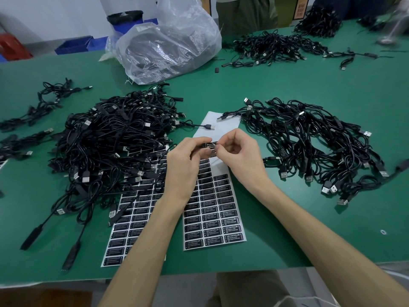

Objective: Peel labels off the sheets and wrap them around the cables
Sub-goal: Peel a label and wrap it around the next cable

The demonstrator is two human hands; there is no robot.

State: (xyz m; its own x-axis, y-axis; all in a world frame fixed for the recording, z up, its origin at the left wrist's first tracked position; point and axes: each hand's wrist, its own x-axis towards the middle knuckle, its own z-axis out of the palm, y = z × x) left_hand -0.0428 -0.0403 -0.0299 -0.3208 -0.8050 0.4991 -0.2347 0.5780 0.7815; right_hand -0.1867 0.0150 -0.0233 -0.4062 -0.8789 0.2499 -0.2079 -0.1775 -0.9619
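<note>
Two-handed, pinching one black label (210, 144) between the curled left hand (184, 161) and right hand (240, 151) just above the label sheet (212, 216) on the desk (287, 229), apparently wrapping it round a cable hidden in the grip, next needing squarely pressing its ends together.

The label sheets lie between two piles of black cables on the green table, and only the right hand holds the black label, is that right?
Not quite: in the head view both hands pinch the black label, the left hand and the right hand together. The label sheets do lie between the two piles of black cables on the green table.
</note>
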